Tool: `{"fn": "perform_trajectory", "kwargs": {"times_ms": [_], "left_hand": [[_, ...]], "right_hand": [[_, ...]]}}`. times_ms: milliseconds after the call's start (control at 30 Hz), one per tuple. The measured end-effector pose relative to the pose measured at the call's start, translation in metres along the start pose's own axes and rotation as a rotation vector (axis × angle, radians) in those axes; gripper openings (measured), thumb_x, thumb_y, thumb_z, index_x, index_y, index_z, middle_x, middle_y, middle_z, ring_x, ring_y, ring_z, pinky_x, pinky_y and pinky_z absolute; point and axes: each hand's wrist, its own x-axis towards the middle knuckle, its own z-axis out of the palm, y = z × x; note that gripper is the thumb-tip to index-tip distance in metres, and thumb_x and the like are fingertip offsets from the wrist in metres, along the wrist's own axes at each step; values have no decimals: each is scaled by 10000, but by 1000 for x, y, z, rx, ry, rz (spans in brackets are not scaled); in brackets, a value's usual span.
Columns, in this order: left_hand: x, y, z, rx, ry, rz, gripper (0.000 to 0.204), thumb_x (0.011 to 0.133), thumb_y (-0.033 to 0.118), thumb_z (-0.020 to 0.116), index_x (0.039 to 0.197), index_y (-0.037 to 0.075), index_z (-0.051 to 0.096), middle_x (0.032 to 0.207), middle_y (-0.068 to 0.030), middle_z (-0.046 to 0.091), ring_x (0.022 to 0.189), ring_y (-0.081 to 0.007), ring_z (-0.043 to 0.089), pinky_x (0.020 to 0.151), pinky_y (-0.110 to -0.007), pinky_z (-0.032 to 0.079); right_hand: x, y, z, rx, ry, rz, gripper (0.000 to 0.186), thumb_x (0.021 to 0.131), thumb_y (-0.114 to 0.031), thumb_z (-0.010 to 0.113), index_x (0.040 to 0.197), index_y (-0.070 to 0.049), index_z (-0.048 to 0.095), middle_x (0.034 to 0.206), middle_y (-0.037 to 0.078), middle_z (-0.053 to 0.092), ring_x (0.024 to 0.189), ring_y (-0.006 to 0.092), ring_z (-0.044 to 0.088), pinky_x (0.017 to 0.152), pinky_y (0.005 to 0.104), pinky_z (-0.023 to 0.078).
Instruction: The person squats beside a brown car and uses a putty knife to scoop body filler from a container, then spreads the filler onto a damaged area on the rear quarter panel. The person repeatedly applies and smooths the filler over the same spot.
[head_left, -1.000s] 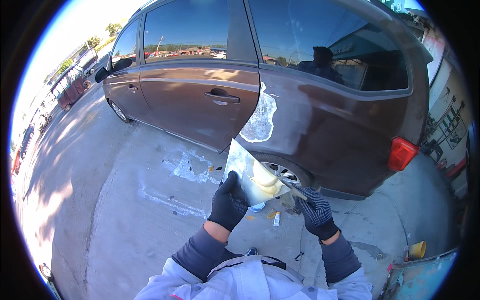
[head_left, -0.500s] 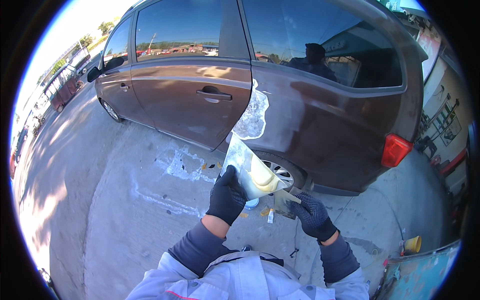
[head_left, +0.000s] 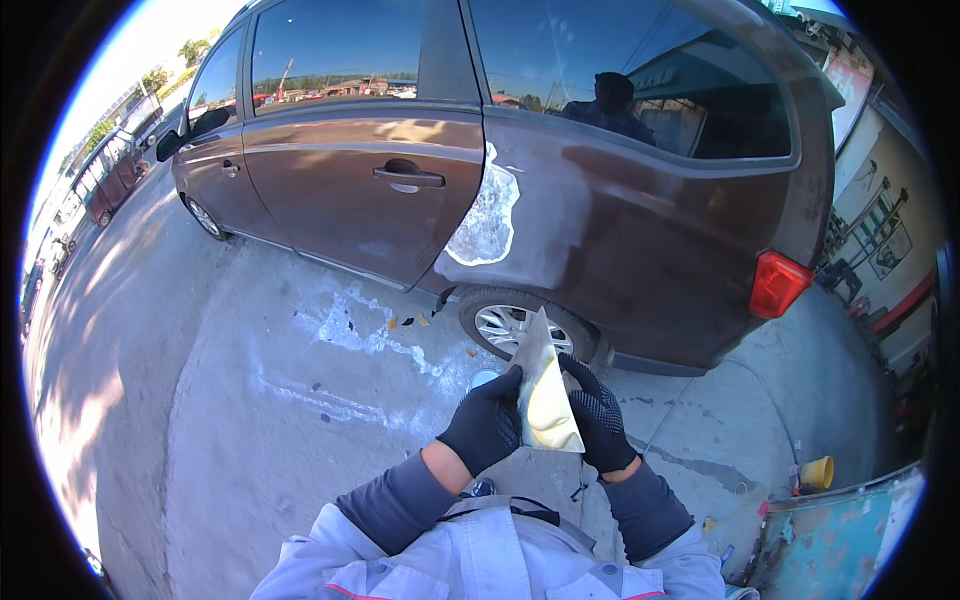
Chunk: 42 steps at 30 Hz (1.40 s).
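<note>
Drawn in closer to the chest since half a second ago, with both hands now meeting on the metal spreader board (head_left: 545, 395) instead of sitting apart. Raised upright between the hands now, narrow tip pointing up toward the rear wheel (head_left: 520, 328), broad lower end carrying a blob of pale yellow filler (head_left: 548, 412). Left hand (head_left: 486, 425) in a black glove, forearm angled in from lower left, fingers curled shut around the board's left edge, thumb up along it. Right hand (head_left: 600, 418) also gloved, forearm rising from lower right, wrist bent inward, fingers wrapped behind the board's right edge; gripping it, though whether a second tool lies beneath cannot be told. Held low in front of a white work jacket (head_left: 480, 555) with dark sleeves. Beyond, a brown car (head_left: 620, 220) side-on, with a pale sanded patch (head_left: 487, 215) just behind the rear door. Whitish dust streaks (head_left: 350, 340) on the concrete near the wheel. Small yellow tub (head_left: 816, 472) on the ground well off to the right, beside a blue panel (head_left: 840, 540).
</note>
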Motion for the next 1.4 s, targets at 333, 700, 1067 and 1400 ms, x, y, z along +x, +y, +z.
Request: {"fn": "perform_trajectory", "kwargs": {"times_ms": [333,700,1067,1400], "left_hand": [[11,0,15,101,151,261,447,1062,351,553,1345,5,533,1251,-150,650,1130,-276,651,1029,-390,510],[32,-79,67,772,-84,433,352,1058,148,506,1389,28,513,1255,-140,616,1134,-256,621,974,-361,510],[15,-158,82,1791,-857,1173,560,913,-49,634,1449,-34,471,1264,-238,594,1104,-382,610,957,-431,503],[-77,-335,39,588,-529,-787,295,1057,228,588,1299,59,591,1209,-66,653,1106,-188,629,985,-350,495]], "right_hand": [[-42,18,-51,-496,536,-70,164,981,-46,556,1098,24,647,1037,105,685,944,207,630,828,337,508],[-90,-54,-14,-917,821,-531,301,880,21,601,1151,13,731,1180,209,700,1088,406,665,972,484,524],[-229,-76,29,-1042,1130,-151,345,860,60,661,1188,-19,734,1158,195,672,1080,374,644,935,419,529],[-468,-156,30,-1445,1683,173,502,842,49,690,1333,4,599,1248,287,633,1058,429,676,871,425,567]]}}
